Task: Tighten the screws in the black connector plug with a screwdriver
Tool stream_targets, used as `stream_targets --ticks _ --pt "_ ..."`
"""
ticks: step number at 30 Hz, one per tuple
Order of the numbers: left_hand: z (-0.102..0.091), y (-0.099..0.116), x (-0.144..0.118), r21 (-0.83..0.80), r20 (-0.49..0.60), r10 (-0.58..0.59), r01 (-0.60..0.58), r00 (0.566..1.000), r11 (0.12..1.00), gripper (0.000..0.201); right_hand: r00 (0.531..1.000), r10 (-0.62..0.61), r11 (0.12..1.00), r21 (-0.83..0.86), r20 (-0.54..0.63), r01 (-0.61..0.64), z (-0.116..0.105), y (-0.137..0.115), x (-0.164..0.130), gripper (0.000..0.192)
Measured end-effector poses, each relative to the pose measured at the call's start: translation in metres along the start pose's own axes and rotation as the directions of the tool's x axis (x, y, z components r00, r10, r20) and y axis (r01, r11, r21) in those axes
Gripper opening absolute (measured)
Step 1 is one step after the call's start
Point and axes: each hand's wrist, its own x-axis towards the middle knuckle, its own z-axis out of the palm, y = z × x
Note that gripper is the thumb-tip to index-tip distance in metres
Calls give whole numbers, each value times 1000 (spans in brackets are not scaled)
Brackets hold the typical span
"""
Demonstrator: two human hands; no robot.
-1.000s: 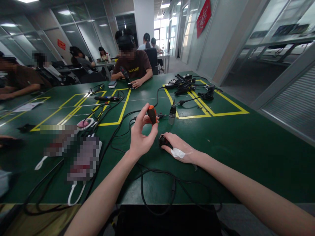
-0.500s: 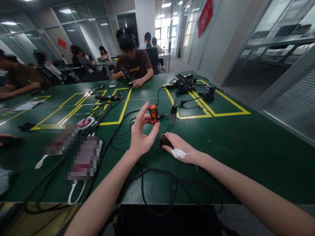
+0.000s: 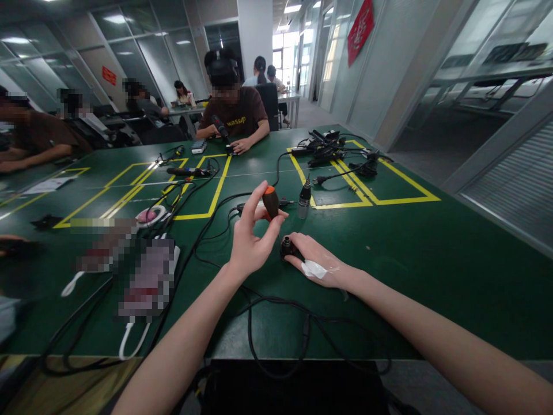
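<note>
At the near middle of the green table [image 3: 432, 259], the left hand [image 3: 250, 245] is raised just above the surface, its thumb and fingertips pinched narrowly around a short screwdriver [image 3: 271, 202] with a black grip and orange cap, held upright and tilted slightly. Just to its right, the right hand [image 3: 317, 259] lies flat on the table, a white dressing across its back, the fingertips closed over a small black cylindrical connector [image 3: 286, 246] whose open round end faces upward. The blade is hidden behind the left fingers, so its contact with the connector cannot be confirmed. Risks, as judged: the light pinch could let the driver slip off the fitting toward the right fingers beside it; the small round connector could roll under pressure. Loose black cables [image 3: 259, 305] beneath both forearms could snag. Farther right stands a silver plug [image 3: 303, 199], well apart.
</note>
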Motion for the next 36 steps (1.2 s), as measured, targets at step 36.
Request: stream_targets --ticks 36 --pt "-2 2 2 57 -19 28 -26 999 998 68 999 35 999 3 28 -35 -4 -4 1 25"
